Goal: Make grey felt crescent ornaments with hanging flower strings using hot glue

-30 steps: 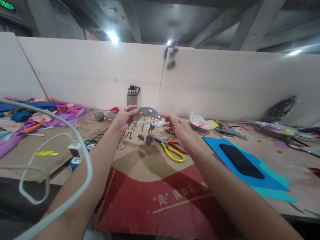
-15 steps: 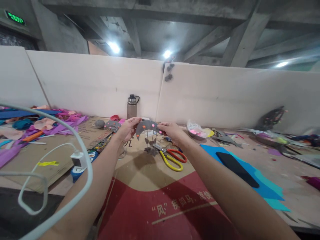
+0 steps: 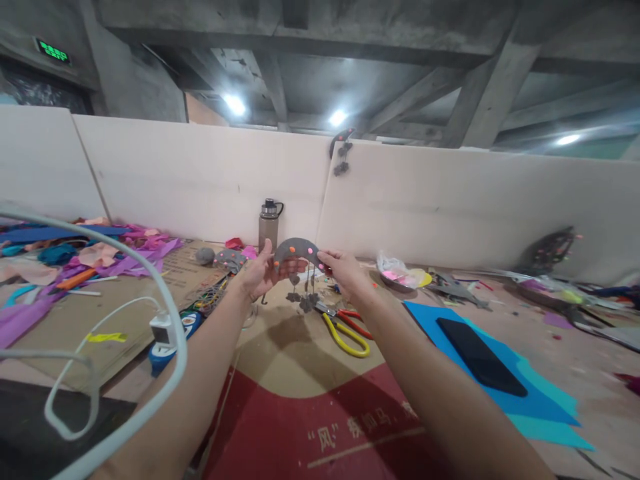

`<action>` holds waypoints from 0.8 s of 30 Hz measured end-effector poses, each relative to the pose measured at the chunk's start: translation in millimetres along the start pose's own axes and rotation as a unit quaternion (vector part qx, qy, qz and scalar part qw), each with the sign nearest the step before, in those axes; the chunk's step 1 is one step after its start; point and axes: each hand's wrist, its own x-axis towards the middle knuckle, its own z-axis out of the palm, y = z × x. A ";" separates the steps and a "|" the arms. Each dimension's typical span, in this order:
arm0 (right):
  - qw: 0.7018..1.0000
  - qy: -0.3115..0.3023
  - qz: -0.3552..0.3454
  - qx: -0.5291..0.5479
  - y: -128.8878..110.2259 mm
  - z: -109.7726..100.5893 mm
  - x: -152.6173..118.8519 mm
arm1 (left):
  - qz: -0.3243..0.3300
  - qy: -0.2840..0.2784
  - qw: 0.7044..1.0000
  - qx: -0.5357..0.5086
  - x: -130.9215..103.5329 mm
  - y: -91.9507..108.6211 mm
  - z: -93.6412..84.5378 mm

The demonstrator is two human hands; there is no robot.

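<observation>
A dark grey felt crescent (image 3: 299, 247) with pink and orange dots is held up above the cardboard. Small grey flower shapes (image 3: 308, 304) dangle under it on thin strings. My right hand (image 3: 343, 268) pinches the crescent's right end between thumb and fingers. At the left end, my left hand (image 3: 263, 272) has its thumb raised and its fingers stretched out behind the crescent, the thumb apart from the felt; whether the fingers touch it I cannot tell. Scissors (image 3: 347, 333) with one yellow and one red handle lie below, near my right forearm.
A water bottle (image 3: 269, 227) stands by the white partition (image 3: 210, 173). Right of my arm, a black phone (image 3: 480, 357) rests on blue sheets (image 3: 543, 400). A white cable (image 3: 175, 320) loops at left, near felt scraps (image 3: 100, 255). A bowl (image 3: 400, 279) holds pink bits.
My left thumb has lifted away from the crescent's left end and the fingers have spread behind it. My right hand keeps its pinch. The view has tilted up slightly.
</observation>
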 end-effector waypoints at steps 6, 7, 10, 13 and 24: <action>0.999 0.020 0.014 0.024 18.1 1.1 4.4 | 0.037 0.107 0.993 0.038 9.1 -4.2 -16.8; 1.000 0.016 0.016 0.019 20.3 0.8 6.0 | 0.042 0.122 0.991 0.045 10.1 -5.2 -19.1; 1.000 0.002 0.011 -0.003 24.8 -0.1 11.3 | 0.051 0.138 0.987 0.060 11.4 -7.7 -21.7; 1.000 -0.008 -0.002 -0.016 27.5 -1.5 16.4 | 0.056 0.130 0.987 0.075 10.1 -8.3 -19.4; 0.992 0.085 -0.063 -0.067 31.7 -15.1 20.1 | 0.065 0.152 0.979 0.117 6.6 -7.7 -13.3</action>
